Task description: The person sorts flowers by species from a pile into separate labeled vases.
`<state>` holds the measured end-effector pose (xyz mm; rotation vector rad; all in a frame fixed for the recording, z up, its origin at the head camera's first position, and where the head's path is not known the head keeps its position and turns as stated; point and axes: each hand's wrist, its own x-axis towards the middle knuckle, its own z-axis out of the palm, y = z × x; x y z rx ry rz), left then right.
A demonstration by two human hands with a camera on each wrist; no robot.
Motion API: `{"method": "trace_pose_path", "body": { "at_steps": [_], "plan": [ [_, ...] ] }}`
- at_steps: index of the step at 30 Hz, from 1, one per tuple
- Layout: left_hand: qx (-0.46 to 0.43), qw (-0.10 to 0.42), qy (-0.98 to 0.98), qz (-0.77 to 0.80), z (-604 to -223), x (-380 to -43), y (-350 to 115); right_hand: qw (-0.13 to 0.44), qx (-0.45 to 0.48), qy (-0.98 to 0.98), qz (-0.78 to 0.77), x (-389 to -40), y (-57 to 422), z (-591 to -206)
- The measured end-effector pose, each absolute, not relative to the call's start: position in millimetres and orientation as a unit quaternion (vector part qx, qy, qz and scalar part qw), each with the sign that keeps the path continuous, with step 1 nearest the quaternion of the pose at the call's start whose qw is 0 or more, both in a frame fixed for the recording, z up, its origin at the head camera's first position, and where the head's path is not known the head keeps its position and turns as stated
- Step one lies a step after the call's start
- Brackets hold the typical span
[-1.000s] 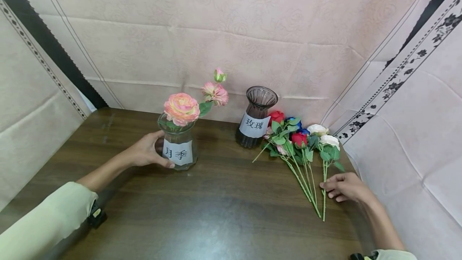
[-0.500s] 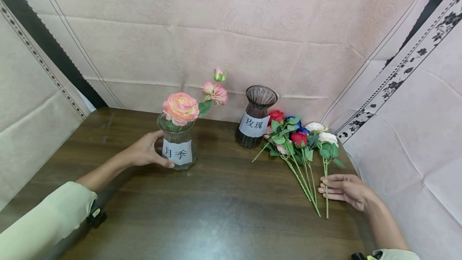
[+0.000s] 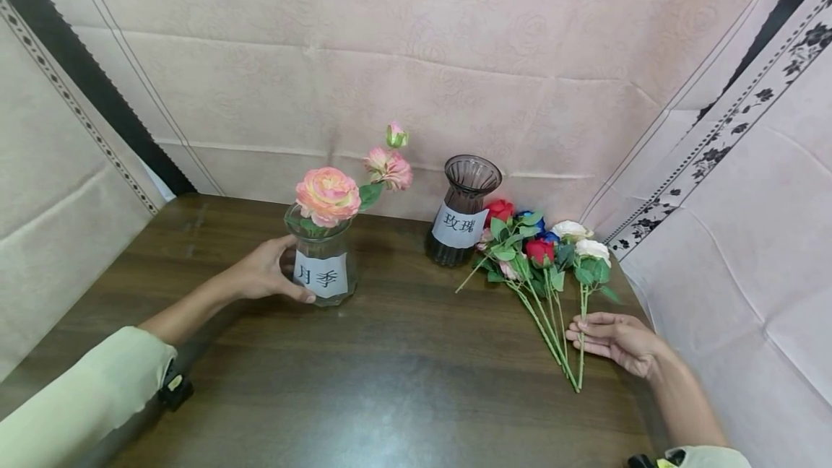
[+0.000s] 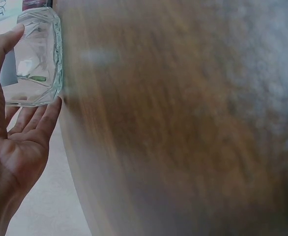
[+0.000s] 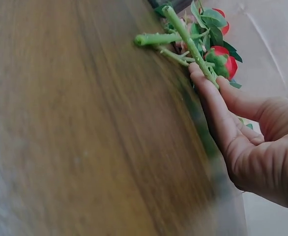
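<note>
On the left, my left hand (image 3: pixel 269 271) grips a clear glass vase (image 3: pixel 333 245) from its left side, thumb across the front near the paper label (image 3: pixel 321 275). A pink-yellow artificial flower (image 3: pixel 328 197) with a smaller bloom and a bud stands in that vase. At the right, my right hand (image 3: pixel 622 342) pinches the green stem (image 5: pixel 190 45) of a white artificial rose (image 3: pixel 592 253) between thumb and fingers. The right wrist view shows the thumb pressing that stem against the straight fingers. Beside it lie several rose stems (image 3: pixel 542 327) with red, blue, pink and white heads.
A dark fluted glass vase (image 3: pixel 473 175) with a paper label (image 3: pixel 458 226) stands near the back cloth (image 3: pixel 416 92), just left of the rose heads. All of it rests on a brown wooden table (image 3: pixel 364 381). Patterned cloth (image 3: pixel 734 251) hangs close at the right.
My right hand has turned its palm more upward and moved slightly left, and the stem it pinches has shifted with it. The left hand and its vase stay in place.
</note>
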<state>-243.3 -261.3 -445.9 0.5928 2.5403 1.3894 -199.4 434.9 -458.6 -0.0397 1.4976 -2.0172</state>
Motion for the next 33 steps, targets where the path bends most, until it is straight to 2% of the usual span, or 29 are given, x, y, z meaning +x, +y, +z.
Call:
{"method": "trace_pose_path", "body": {
  "at_steps": [20,33],
  "plan": [
    [0.199,0.09,0.852,0.476,-448,-244,-261,0.291,-0.044,0.541,-0.788,-197,415,-446],
    [0.2,0.098,0.852,0.475,-444,-242,-260,0.237,0.021,0.524,-0.818,-196,389,-442]
  ]
}}
